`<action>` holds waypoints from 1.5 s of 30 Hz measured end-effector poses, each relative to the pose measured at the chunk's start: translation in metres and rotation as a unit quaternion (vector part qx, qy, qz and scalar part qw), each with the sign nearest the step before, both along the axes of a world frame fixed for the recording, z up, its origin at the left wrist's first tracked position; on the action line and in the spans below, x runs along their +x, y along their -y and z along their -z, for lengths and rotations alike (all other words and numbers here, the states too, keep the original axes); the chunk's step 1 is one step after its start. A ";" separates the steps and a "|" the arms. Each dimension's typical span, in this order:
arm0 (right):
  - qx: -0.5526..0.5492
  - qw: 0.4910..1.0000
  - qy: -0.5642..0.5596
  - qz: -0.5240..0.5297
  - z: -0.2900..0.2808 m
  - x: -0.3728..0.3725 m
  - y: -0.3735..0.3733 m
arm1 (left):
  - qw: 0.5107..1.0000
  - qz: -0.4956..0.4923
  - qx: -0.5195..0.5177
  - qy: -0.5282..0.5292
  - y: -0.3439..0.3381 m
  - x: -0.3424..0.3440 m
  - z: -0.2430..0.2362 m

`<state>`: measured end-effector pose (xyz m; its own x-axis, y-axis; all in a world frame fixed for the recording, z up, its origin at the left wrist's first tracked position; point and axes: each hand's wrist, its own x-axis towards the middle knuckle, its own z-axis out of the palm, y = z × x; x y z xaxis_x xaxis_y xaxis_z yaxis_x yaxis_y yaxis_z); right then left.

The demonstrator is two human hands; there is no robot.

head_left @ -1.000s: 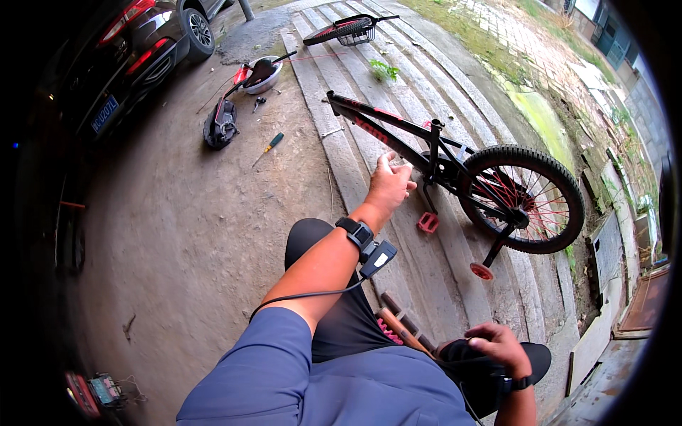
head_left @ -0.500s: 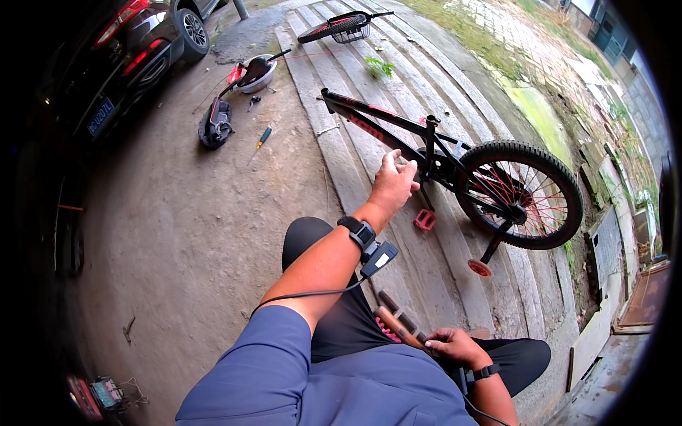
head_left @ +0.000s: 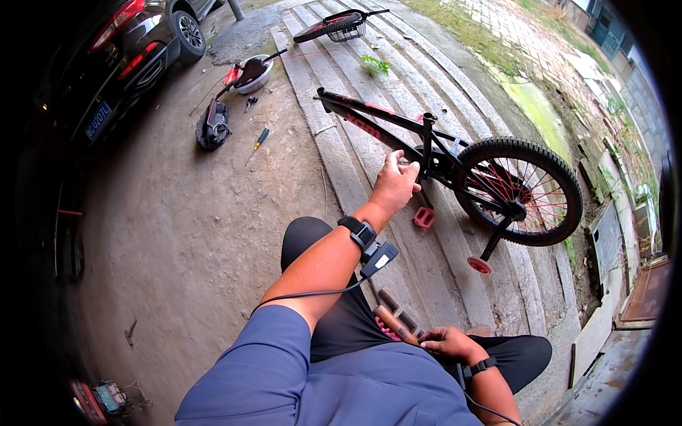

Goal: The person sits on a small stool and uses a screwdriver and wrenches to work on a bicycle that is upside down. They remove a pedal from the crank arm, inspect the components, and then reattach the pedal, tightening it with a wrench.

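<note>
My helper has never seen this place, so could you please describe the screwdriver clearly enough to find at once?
Start from the black bicycle frame on the grey slabs. Left of its wheel-less front end, on the bare ground, lies the screwdriver, right of a dark, bag-like bundle. Its teal-and-yellow handle sets it apart from its dark neighbours.

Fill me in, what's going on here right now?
A person is down beside a black bicycle frame with a rear wheel but no front wheel fitted. The left hand is held out at the frame; whether it touches can't be told. The right hand is low, by a wooden handle. A screwdriver lies to the left, and another wheel lies farther off.
</note>
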<state>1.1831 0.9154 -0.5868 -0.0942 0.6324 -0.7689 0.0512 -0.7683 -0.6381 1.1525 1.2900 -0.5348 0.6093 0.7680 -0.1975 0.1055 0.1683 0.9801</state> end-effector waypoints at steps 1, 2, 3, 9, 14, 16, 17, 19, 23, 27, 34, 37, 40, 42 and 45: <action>0.001 1.000 0.010 -0.010 -0.001 0.000 -0.002 | 1.000 0.002 0.001 -0.005 0.000 0.000 0.000; 0.003 1.000 0.019 -0.019 -0.003 0.000 -0.004 | 1.000 0.004 0.002 -0.009 0.001 0.000 0.001; 0.004 0.999 0.029 -0.029 -0.003 0.000 -0.006 | 1.000 0.006 0.003 -0.014 0.001 0.000 0.002; 0.034 0.997 0.017 -0.069 0.031 0.003 0.007 | 0.999 0.022 0.006 -0.032 0.006 0.007 0.000; 0.016 0.995 -0.018 -0.100 0.050 0.003 0.007 | 0.999 0.040 0.010 -0.032 0.010 0.014 0.007; 0.008 0.992 -0.027 -0.123 0.055 0.004 0.006 | 0.998 0.053 0.012 -0.033 0.013 0.019 0.008; 0.004 0.990 -0.028 -0.139 0.059 0.004 0.005 | 0.997 0.061 0.013 -0.036 0.014 0.021 0.009; 0.001 0.987 -0.037 -0.158 0.064 0.004 0.005 | 0.996 0.074 0.009 -0.041 0.018 0.026 0.009; 0.011 0.984 -0.066 -0.166 0.076 0.007 0.009 | 0.994 0.104 -0.011 -0.043 0.027 0.045 0.023; 0.013 0.981 -0.116 -0.155 0.091 0.007 0.006 | 0.989 0.125 -0.045 -0.068 0.024 0.054 0.038; -0.021 0.984 -0.138 -0.108 0.081 0.006 0.013 | 0.976 0.168 -0.084 -0.108 0.038 0.084 0.040; -0.024 0.983 -0.162 -0.077 0.084 -0.001 0.015 | 0.964 0.187 -0.118 -0.146 0.044 0.086 0.050; -0.052 0.985 -0.136 -0.092 0.076 0.000 0.005 | 0.953 0.197 -0.139 -0.181 0.046 0.085 0.056; -0.083 0.986 -0.112 -0.089 0.068 -0.005 0.004 | 0.946 0.193 -0.166 -0.199 0.045 0.082 0.061; -0.061 0.996 -0.050 -0.045 0.050 -0.013 0.010 | 0.936 0.186 -0.198 -0.224 0.046 0.077 0.063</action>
<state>1.1705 0.9057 -0.6371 -0.2256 0.5204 -0.8236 0.0641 -0.8356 -0.5456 1.2292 1.2437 -0.5978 0.6079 0.3317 -0.7214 0.6138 0.3800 0.6920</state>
